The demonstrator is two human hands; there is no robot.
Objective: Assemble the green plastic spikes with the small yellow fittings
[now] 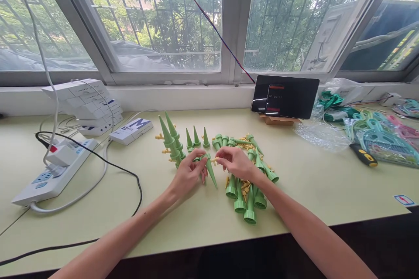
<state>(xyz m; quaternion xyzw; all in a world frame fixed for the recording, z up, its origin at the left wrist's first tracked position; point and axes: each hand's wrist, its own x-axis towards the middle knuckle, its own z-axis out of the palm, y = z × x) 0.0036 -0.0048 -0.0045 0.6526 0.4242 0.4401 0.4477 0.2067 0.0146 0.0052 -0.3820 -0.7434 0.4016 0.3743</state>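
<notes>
My left hand (pixel 193 168) is closed on a green plastic spike (pixel 211 173), its tip pointing down toward me. In a pinch, my right hand (pixel 234 161) holds a small yellow valve (pixel 214 160) against or very near the spike's side; whether they are joined I cannot tell. Left of my hands stand stacked green spikes (pixel 168 139) with yellow valves sticking out. A few single spikes (pixel 196 137) stand upright behind. To the right lie several loose spikes (pixel 250 209) around a pile of yellow valves (pixel 245 188).
A power strip (pixel 52 174) with cables and a stack of white boxes (pixel 94 109) occupy the left side. A dark tablet (pixel 284 96) leans at the back. Bagged scissors (pixel 376 133) and a black-yellow handled tool (pixel 363 155) lie at right.
</notes>
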